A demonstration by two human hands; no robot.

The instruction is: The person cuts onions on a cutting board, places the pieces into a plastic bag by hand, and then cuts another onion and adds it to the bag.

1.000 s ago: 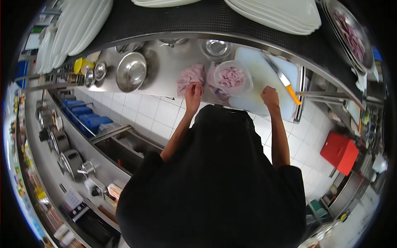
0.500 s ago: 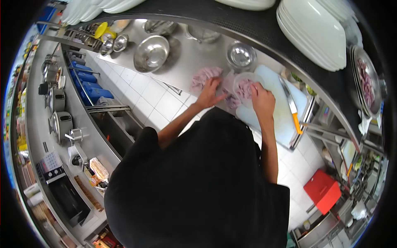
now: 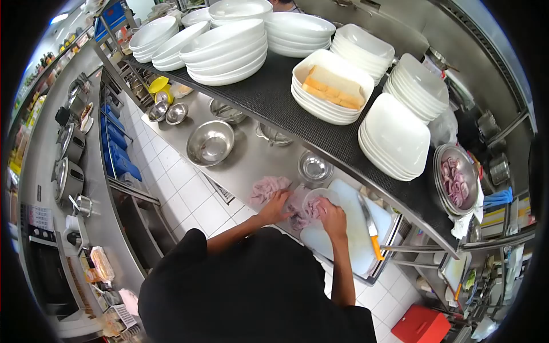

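My left hand [image 3: 277, 208] lies at the near edge of a pile of pinkish, limp pieces [image 3: 267, 188], its thumb and fingers apart. To its right is clear plastic [image 3: 297, 200] with darker purplish pieces under it. My right hand [image 3: 333, 219] has its fingers closed on the near right rim of a round clear plastic tub [image 3: 322, 197]. Pink-purple pieces [image 3: 314, 208] show in the tub, which overlaps the left end of a pale cutting board [image 3: 343, 240]. A knife [image 3: 370, 228] with an orange handle rests on the board, right of my right hand.
Beyond my hands stand metal bowls [image 3: 315, 166] and a larger steel bowl [image 3: 210, 143] on the steel counter [image 3: 251, 163]. A dark shelf [image 3: 280, 86] overhangs it, bearing stacked white dishes [image 3: 394, 137] and a metal bowl [image 3: 456, 177] of pinkish pieces. A red box [image 3: 422, 324] sits lower right.
The camera view has tilted up, bringing more of the shelf into sight and shifting the counter lower. My left hand has come closer to the clear plastic; my right hand stays at the tub's rim.
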